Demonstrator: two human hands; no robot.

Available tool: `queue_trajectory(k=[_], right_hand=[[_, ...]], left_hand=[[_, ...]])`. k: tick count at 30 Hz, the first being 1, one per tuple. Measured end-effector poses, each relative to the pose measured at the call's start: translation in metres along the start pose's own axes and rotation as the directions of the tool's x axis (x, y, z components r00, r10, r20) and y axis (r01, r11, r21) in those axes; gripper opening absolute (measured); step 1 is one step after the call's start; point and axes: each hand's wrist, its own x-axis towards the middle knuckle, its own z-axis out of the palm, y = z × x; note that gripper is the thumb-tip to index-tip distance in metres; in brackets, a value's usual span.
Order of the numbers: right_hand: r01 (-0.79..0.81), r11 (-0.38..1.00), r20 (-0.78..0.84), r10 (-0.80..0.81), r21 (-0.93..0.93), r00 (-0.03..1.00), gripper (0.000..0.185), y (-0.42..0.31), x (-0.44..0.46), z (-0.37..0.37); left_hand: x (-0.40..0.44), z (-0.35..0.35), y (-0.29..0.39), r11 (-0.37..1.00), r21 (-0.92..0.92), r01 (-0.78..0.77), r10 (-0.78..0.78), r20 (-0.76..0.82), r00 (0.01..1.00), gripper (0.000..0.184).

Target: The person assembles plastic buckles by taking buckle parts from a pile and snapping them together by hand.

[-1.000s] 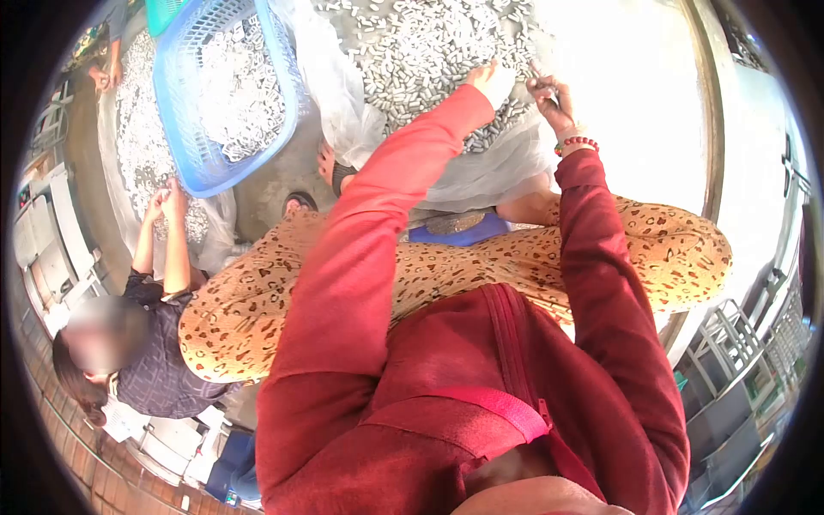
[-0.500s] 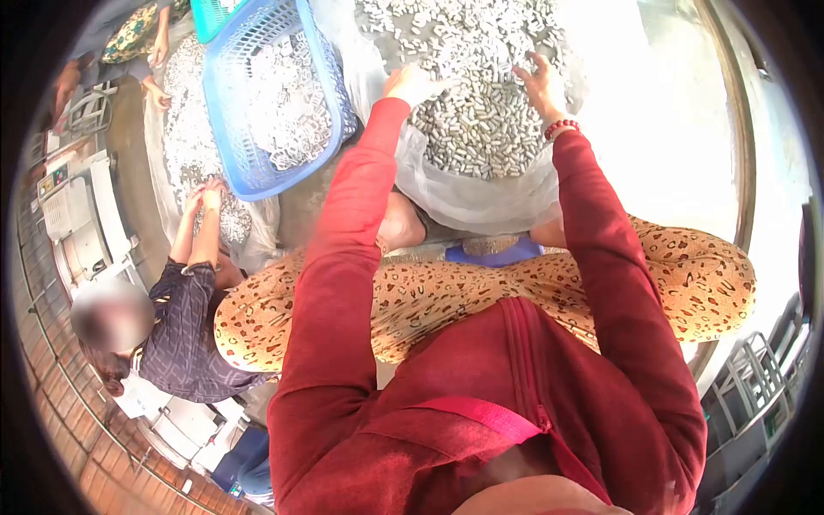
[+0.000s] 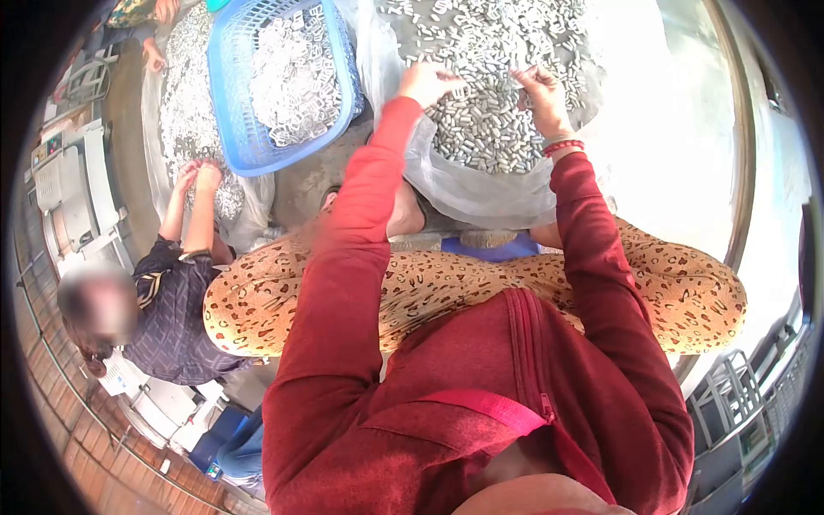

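A heap of small silver metal pieces (image 3: 485, 137) is spread in front of me on a clear plastic sheet (image 3: 468, 193). At its left side is my left hand (image 3: 427, 84), thumb and fingers pressed together low over the pieces; what they hold, if anything, is too small to make out. My right hand (image 3: 544, 96), at the right side of the heap, is closed in a pinch. A small pale piece seems to show at its fingertips, but its kind is unclear.
Left of the heap stands a blue plastic basket (image 3: 225, 112) of shiny metal pieces. Beyond it lies another long heap (image 3: 184, 112), with a co-worker's hands (image 3: 199, 174) at its near end and another person's hand (image 3: 154, 56) farther off. A blue stool (image 3: 493, 249) is near my legs.
My right hand has gone from spread fingers over the heap to a pinch. My left fingers have drawn together. The whole view has shifted slightly, and the co-worker's hands have moved a little.
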Motion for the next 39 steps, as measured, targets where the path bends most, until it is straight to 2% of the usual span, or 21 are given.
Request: queue_trajectory(k=[1, 3, 5, 7, 8, 9, 11, 13, 14, 19, 21, 22, 25, 26, 27, 28, 29, 32, 35, 36, 39], right_hand=[[-0.053, 0.963, 0.059, 0.039, 0.265, 0.997, 0.017, -0.009, 0.001, -0.001], [-0.074, 0.944, 0.150, 0.026, 0.322, 0.988, 0.011, -0.035, 0.003, 0.001], [-0.080, 0.956, 0.217, 0.018, 0.281, 0.976, 0.007, -0.058, 0.002, 0.009], [0.035, 0.998, 0.270, -0.022, -0.044, 0.963, 0.015, -0.063, 0.017, 0.017], [0.096, 0.974, 0.327, -0.024, -0.205, 0.945, 0.019, -0.062, 0.028, 0.022], [0.166, 0.922, 0.384, -0.020, -0.351, 0.923, 0.022, -0.059, 0.043, 0.028], [0.144, 0.641, 0.275, 0.109, -0.754, 0.955, 0.027, -0.040, 0.074, 0.045], [0.348, -0.085, 0.358, -0.239, -0.934, 0.903, 0.025, 0.009, 0.110, 0.045], [0.341, -0.116, 0.357, -0.186, -0.933, 0.915, 0.022, 0.016, 0.113, 0.045], [0.459, 0.012, 0.457, -0.076, -0.888, 0.886, 0.018, 0.012, 0.080, 0.040], [0.535, -0.039, 0.536, -0.054, -0.844, 0.842, 0.017, -0.001, 0.045, 0.026], [0.597, 0.053, 0.592, -0.082, -0.801, 0.802, 0.021, 0.001, 0.041, 0.010], [0.320, 0.313, 0.317, -0.059, -0.894, 0.946, 0.024, -0.022, 0.026, -0.010], [0.111, 0.582, 0.191, 0.078, -0.806, 0.978, 0.029, -0.047, 0.014, -0.006], [0.069, 0.793, 0.168, 0.043, -0.606, 0.985, 0.027, -0.060, 0.005, -0.006], [0.016, 0.940, 0.257, 0.076, -0.340, 0.963, 0.025, -0.063, 0.010, -0.017], [-0.064, 0.997, 0.350, 0.076, -0.046, 0.934, 0.023, -0.065, 0.015, -0.026], [-0.162, 0.915, 0.488, -0.043, 0.370, 0.872, 0.018, -0.083, 0.006, -0.021], [-0.069, 0.986, 0.495, -0.016, 0.154, 0.869, 0.019, -0.089, 0.017, -0.025], [-0.012, 1.000, 0.414, 0.000, 0.025, 0.910, 0.021, -0.089, 0.017, -0.022], [0.062, 0.903, 0.269, 0.060, -0.424, 0.961, 0.025, -0.058, 0.041, -0.033]], left_hand=[[-0.005, 0.013, -0.004, 0.934, 0.344, -0.095, 0.147, -0.128, 0.981, 0.033], [-0.002, 0.030, -0.015, 0.892, 0.426, -0.152, 0.260, -0.210, 0.942, 0.032], [0.001, 0.029, -0.008, 0.933, 0.325, -0.154, 0.198, -0.107, 0.974, 0.029], [-0.002, 0.015, 0.004, 0.951, -0.308, 0.027, 0.000, 0.085, 0.996, 0.022], [-0.002, 0.004, 0.011, 0.806, -0.570, 0.161, -0.044, 0.213, 0.976, 0.019], [-0.007, -0.006, 0.019, 0.654, -0.745, 0.129, -0.010, 0.162, 0.987, 0.014], [-0.020, -0.026, 0.031, 0.270, -0.962, 0.036, 0.024, 0.044, 0.999, 0.009], [-0.012, -0.040, 0.022, 0.116, -0.993, -0.024, 0.147, -0.007, 0.989, 0.008], [-0.009, -0.044, 0.018, 0.075, -0.996, -0.037, 0.173, -0.024, 0.985, 0.009], [-0.003, -0.058, 0.034, 0.006, -0.999, 0.032, 0.191, 0.032, 0.981, 0.021], [0.006, -0.053, 0.048, 0.180, -0.983, 0.037, 0.128, 0.060, 0.990, 0.015], [0.019, -0.051, 0.047, 0.280, -0.958, 0.061, 0.129, 0.100, 0.987, 0.015], [0.050, -0.030, 0.040, 0.706, -0.708, 0.032, 0.137, 0.181, 0.974, 0.025], [0.057, -0.020, 0.038, 0.929, -0.361, -0.088, 0.134, 0.106, 0.985, 0.030], [0.064, -0.008, 0.036, 0.984, 0.062, -0.169, 0.167, 0.035, 0.985, 0.035], [0.061, 0.001, 0.041, 0.933, 0.341, -0.119, 0.121, 0.018, 0.993, 0.042], [0.050, 0.015, 0.044, 0.881, 0.473, -0.008, 0.057, -0.089, 0.994, 0.042], [0.053, 0.048, 0.023, 0.775, 0.624, -0.105, 0.167, -0.040, 0.985, 0.043], [0.040, 0.037, 0.031, 0.903, 0.412, -0.122, 0.173, -0.089, 0.981, 0.046], [0.034, 0.026, 0.040, 0.936, 0.352, -0.032, 0.060, -0.067, 0.996, 0.048], [0.029, 0.013, 0.032, 0.960, 0.182, -0.210, 0.226, -0.070, 0.972, 0.043]])
